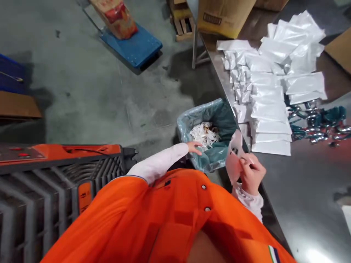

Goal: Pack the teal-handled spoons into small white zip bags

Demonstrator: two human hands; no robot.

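Note:
My right hand (251, 173) is closed at the table's edge, pinching a pale plastic bag (234, 156) that hangs over the edge. A small dark mark shows on the bag; whether anything is inside cannot be made out. Over the near rim of a lined bin (189, 117), my left hand (194, 148) reaches with its fingers apart, holding nothing. White scraps (204, 136) lie in the bin beneath that hand. Just beyond my right hand, white packets (270, 113) lie in overlapping rows on the metal table (309, 182).
Shiny metal and dark green parts (315, 122) lie right of the packets. A cardboard box (222, 16) stands at the table's far end. On the floor are a blue trolley (137, 47) carrying a printed sack (116, 18) and, at left, an orange and grey machine (60, 175).

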